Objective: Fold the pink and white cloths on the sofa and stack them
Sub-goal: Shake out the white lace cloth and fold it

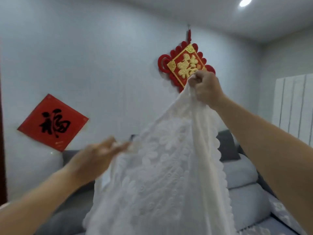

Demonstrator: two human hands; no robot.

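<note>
A white lace cloth (162,175) with a scalloped edge and flower pattern hangs in the air in front of me. My right hand (205,87) is raised high and grips its top corner in a fist. Lower and to the left, my left hand (100,155) is blurred and pinches the cloth's left edge with its fingertips. The cloth drapes down from both hands over the grey sofa (245,192) and hides the sofa's middle. No pink cloth is in view.
Grey cushions (227,146) line the sofa's back. A patterned cover (279,212) lies on the sofa at the lower right. Two red decorations (54,122) (184,65) hang on the wall. A white panel (294,107) stands at the right.
</note>
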